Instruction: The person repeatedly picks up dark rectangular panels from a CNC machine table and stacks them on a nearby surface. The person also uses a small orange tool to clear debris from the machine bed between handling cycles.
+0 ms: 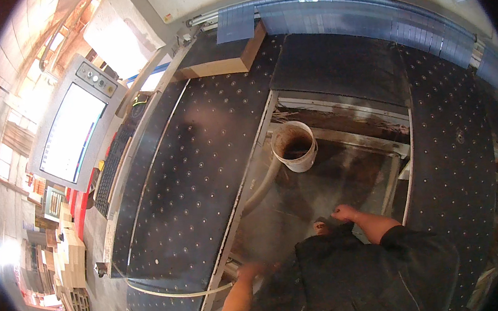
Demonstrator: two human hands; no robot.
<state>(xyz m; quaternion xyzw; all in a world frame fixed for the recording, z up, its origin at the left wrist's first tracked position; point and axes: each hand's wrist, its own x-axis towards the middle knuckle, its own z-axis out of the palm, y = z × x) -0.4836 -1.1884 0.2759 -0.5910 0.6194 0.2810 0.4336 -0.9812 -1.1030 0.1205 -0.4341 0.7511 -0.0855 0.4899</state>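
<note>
My right hand (344, 213) hangs low over the gap between the black table sections, its fingers curled closed. Whatever it may hold is too small to make out. Below my waist at the left, my left hand (253, 269) is blurred and its fingers cannot be read. A pale hose (184, 293) crosses the table's near end and runs up close to my left wrist; I cannot tell if the hand touches it. Ahead of both hands, a dirty white bucket (295, 157) stands upright on the floor of the gap, its inside stained brown.
Black studded table sections (202, 159) flank me on the left and right (449, 138). A thick wooden block (217, 68) lies at the far left, beside blue strip curtains (355, 19). A monitor (75, 132) and keyboard (116, 161) stand left, with stacked boards (71, 254) beyond.
</note>
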